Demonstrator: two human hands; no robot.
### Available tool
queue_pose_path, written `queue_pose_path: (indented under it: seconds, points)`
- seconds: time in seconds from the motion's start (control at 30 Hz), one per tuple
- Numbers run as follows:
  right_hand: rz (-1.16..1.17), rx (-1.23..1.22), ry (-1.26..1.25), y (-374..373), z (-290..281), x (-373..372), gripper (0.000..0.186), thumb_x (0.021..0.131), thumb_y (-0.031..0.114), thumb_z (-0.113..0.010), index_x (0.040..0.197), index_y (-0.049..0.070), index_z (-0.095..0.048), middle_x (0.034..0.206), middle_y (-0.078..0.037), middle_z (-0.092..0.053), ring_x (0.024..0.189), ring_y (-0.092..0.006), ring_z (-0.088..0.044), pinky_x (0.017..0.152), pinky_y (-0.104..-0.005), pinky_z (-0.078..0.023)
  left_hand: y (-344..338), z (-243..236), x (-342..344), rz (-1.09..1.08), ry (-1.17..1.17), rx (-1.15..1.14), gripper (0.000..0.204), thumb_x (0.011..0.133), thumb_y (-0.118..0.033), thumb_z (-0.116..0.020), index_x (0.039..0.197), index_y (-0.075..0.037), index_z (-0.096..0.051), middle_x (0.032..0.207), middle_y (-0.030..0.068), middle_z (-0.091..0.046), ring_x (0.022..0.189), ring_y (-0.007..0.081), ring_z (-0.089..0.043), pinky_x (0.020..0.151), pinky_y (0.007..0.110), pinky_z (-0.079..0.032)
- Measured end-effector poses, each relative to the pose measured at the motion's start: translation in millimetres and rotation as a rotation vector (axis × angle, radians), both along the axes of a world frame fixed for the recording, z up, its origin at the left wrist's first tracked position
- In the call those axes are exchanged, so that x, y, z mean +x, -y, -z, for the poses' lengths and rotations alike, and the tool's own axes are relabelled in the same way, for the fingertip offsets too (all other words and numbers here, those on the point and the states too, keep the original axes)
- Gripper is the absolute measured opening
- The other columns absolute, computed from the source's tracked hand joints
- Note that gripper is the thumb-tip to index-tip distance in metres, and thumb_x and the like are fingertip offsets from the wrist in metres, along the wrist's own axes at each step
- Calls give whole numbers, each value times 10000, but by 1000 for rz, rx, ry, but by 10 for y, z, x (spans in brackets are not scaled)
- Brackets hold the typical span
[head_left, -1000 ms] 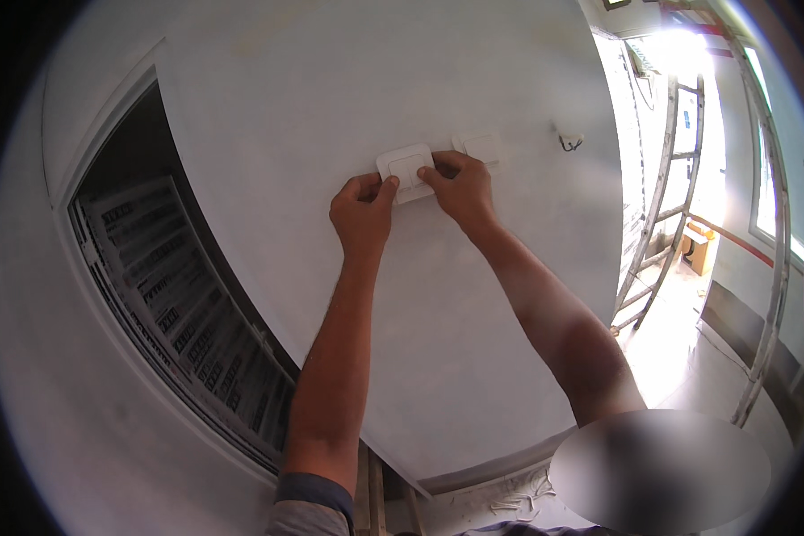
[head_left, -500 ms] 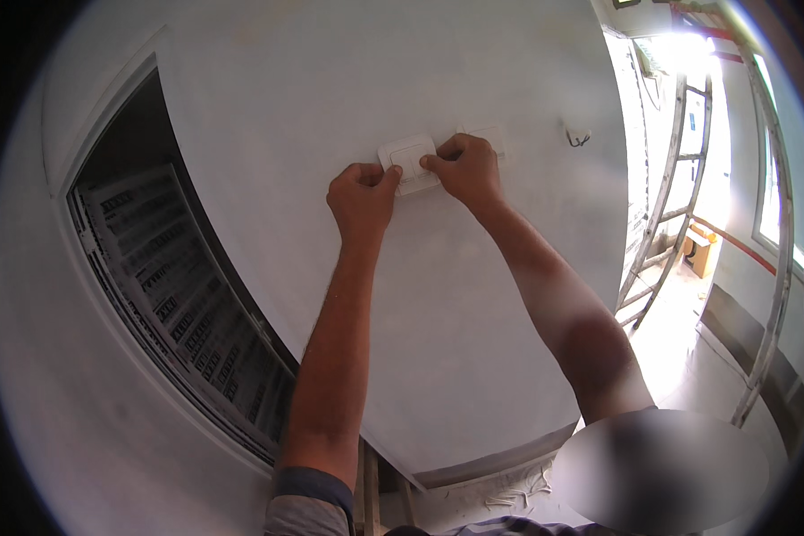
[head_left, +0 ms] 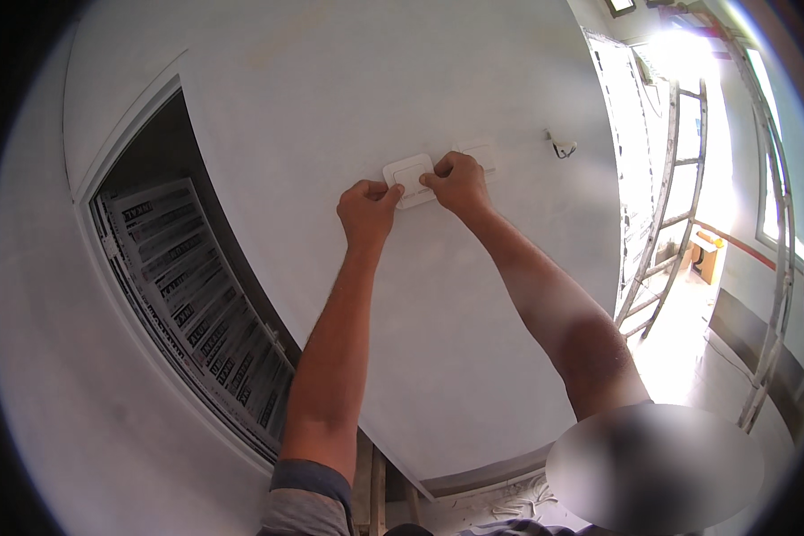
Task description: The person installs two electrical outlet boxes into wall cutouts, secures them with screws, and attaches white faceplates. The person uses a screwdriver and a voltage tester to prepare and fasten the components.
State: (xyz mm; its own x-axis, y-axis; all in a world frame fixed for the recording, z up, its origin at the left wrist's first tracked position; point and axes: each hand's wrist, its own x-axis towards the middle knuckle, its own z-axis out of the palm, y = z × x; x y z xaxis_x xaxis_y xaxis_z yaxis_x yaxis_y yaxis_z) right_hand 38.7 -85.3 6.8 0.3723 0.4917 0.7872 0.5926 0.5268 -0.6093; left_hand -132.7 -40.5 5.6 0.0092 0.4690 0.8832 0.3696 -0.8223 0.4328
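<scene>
Two hands, left (head_left: 367,207) and right (head_left: 456,181), pinch the white switch plate (head_left: 409,179) by its edges against the wall (head_left: 438,357); likely light, stiff, brittle plastic.

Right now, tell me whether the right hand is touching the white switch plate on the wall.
Touching. The head view shows the right hand with its fingertips pressed on the right edge of the white switch plate, no gap between them.
</scene>
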Motion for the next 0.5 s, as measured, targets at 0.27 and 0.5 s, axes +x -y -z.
queue_pose_path:
  seconds: [0.27, 0.5]
  points:
    - [85, -9, 53, -47, -9, -88, 304, 808, 221, -833, 908, -35, -703, 943, -203, -740, 931, -347, -725, 827, -445, -564, 29, -61, -36, -118, -61, -74, 294, 840, -217, -859, 907, 50, -758, 787, 140, -762, 668, 181, -721, 641, 316, -574]
    - [-42, 126, -103, -13, 437, 174, 273, 883, 208, -784, 998, -34, -733, 874, -147, -750, 739, -212, -704, 675, -368, -565, 55, 112, 202, -150, -135, 373, 338, 879, -134, -775, 1200, -41, -723, 1109, 141, -721, 996, 255, -675, 865, 379, -542]
